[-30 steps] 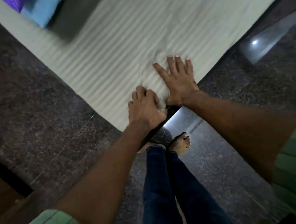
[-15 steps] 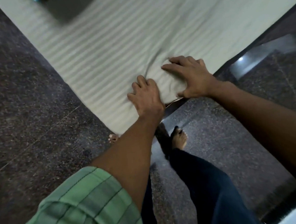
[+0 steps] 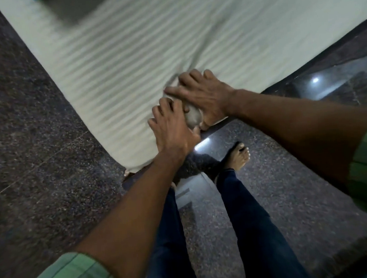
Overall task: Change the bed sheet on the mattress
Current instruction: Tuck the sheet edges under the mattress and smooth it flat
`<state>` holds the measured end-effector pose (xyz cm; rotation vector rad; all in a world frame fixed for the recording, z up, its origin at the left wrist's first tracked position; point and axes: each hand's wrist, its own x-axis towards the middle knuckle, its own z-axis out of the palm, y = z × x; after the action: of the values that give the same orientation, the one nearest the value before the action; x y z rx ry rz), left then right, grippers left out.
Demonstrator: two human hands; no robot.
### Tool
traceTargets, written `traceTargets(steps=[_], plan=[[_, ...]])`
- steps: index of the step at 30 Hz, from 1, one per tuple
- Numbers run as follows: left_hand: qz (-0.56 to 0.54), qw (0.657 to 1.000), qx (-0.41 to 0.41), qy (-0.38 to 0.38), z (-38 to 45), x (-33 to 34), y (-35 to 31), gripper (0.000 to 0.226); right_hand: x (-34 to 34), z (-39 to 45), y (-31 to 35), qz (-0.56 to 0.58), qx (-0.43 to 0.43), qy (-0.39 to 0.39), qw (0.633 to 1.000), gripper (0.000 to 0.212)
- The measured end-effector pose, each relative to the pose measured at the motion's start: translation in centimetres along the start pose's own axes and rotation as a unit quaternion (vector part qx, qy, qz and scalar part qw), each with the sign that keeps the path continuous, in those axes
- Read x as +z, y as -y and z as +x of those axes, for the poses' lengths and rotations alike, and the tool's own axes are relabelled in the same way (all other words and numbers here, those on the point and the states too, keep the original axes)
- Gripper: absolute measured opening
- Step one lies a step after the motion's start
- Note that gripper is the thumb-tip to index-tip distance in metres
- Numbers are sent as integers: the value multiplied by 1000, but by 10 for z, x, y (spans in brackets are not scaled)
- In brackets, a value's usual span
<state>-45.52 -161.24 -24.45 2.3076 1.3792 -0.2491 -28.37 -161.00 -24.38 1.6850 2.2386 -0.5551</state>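
We find the bed sheet (image 3: pixel 147 59) running lengthwise toward upper right; left hand (image 3: pixel 172 128) and right hand (image 3: pixel 205 95) grasp its bunched corner.

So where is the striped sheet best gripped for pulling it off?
Judging by the view, at the bunched fold near the corner, from the foot edge where the person stands. The sheet lies flat elsewhere; only this gather, already between left hand and right hand, offers bulk.

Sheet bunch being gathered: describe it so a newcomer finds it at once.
Start from the pale striped sheet on the mattress and go to its near corner. Between the left hand and right hand sits a grey wad, the only bunched patch.
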Motion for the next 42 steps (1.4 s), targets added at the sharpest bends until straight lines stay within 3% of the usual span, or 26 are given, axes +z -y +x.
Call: traceTargets(steps=[6,11,14,17,19,24,27,30,32,36,39,42], plan=[[15,996,-77,35,16,6,-11,97,3,0,-7,-10,-53,-32,998,121],[66,989,-131,29,27,15,-27,113,22,-7,5,-33,19,-28,999,116],[88,981,-173,18,30,22,-34,108,13,-7,3,18,12,-17,1000,104],[81,983,-164,32,31,20,-32,80,0,-16,-30,132,-17,12,991,100],[79,985,-152,34,31,16,-31,69,-1,-34,-62,122,-16,26,992,106],[50,984,-150,78,25,4,-38,80,12,-65,-88,88,-2,9,996,115],[-32,990,-134,10,10,1,-46,68,2,-49,-87,103,-4,20,995,113],[-76,995,-46,-38,0,6,-62,61,0,-43,-87,93,-10,21,995,109],[-76,996,-13,-46,5,10,-73,58,6,-42,-82,58,-11,5,998,107],[-21,999,-22,-37,22,19,-90,64,11,-38,-83,22,-21,-24,999,105],[7,999,-39,-32,35,25,-97,68,6,-32,-90,17,-23,4,1000,112],[-1,998,-39,-40,38,24,-99,62,-4,-40,-95,103,-32,-4,994,91]])
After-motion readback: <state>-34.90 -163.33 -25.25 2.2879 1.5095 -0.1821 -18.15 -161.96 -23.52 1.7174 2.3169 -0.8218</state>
